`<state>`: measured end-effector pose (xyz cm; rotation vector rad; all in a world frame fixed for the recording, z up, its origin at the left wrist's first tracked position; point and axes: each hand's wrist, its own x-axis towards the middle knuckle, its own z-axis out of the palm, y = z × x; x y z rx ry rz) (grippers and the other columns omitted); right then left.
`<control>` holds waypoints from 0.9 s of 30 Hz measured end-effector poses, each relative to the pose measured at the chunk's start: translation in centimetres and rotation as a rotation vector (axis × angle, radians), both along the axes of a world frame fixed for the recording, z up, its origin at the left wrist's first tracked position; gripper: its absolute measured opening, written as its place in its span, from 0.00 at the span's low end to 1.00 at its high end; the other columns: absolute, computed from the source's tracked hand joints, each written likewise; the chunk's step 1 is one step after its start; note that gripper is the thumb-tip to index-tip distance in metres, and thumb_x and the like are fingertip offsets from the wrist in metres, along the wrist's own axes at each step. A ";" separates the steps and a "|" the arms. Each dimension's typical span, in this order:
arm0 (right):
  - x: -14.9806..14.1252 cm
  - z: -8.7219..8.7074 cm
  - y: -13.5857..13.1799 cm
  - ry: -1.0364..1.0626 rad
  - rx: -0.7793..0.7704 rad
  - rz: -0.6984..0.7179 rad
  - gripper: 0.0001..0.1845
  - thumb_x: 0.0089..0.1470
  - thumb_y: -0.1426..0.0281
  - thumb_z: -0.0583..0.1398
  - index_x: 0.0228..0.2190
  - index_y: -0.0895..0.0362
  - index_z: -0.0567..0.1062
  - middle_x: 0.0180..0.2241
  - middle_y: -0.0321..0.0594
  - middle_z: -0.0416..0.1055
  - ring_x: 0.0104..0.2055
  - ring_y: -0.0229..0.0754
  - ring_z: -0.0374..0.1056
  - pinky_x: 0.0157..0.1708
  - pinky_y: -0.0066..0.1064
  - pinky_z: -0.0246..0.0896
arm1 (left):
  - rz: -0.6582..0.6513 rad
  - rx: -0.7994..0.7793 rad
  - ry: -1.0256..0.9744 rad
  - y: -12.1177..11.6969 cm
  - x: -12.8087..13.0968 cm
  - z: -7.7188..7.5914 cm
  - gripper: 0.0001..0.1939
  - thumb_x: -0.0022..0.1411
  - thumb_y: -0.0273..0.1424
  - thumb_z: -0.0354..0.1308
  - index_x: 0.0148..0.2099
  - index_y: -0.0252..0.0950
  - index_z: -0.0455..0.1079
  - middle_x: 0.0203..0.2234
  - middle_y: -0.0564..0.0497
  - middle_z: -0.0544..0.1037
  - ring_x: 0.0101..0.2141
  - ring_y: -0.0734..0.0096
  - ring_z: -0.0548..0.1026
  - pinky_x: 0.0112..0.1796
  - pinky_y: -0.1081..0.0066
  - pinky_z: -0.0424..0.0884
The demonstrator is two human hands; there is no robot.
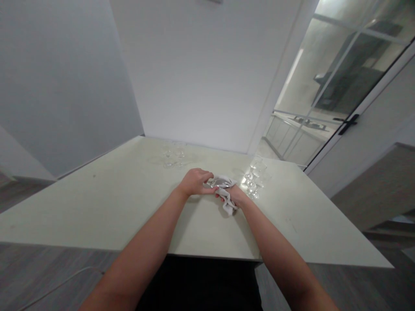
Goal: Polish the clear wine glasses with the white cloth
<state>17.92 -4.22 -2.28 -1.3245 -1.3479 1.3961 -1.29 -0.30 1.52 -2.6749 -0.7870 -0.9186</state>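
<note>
Between my two hands a clear wine glass point(223, 185) lies on its side above the table. My left hand point(193, 181) is closed on the glass's left end, with thumb and fingers pinching near its foot. A light grey cloth point(228, 207) wraps partly around the bowl and hangs down below it. My right hand point(237, 196) is closed on this cloth at the bowl end; the cloth and glass hide some of its fingers.
Several stemmed glasses point(255, 175) stand close to the right of my right hand. More clear glasses point(175, 155) are at the back left of the pale table point(106, 203). A white wall point(201, 86) rises behind it; a glazed door point(337, 86) is at right.
</note>
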 end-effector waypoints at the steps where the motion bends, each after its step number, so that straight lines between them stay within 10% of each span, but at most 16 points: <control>1: 0.0 0.0 0.0 -0.005 0.001 0.000 0.11 0.38 0.63 0.65 0.23 0.58 0.75 0.18 0.35 0.71 0.13 0.31 0.58 0.10 0.21 0.47 | 0.007 -0.014 0.009 0.0 0.0 0.0 0.19 0.53 0.49 0.55 0.34 0.37 0.70 0.20 0.53 0.73 0.23 0.73 0.71 0.27 0.73 0.59; 27: -0.3 0.7 -0.4 0.095 0.046 0.050 0.16 0.41 0.57 0.62 0.25 0.57 0.75 0.17 0.36 0.71 0.15 0.33 0.59 0.13 0.24 0.52 | 0.040 -0.119 -0.027 0.2 0.0 -0.2 0.18 0.54 0.47 0.54 0.33 0.37 0.70 0.20 0.53 0.73 0.22 0.74 0.70 0.27 0.74 0.57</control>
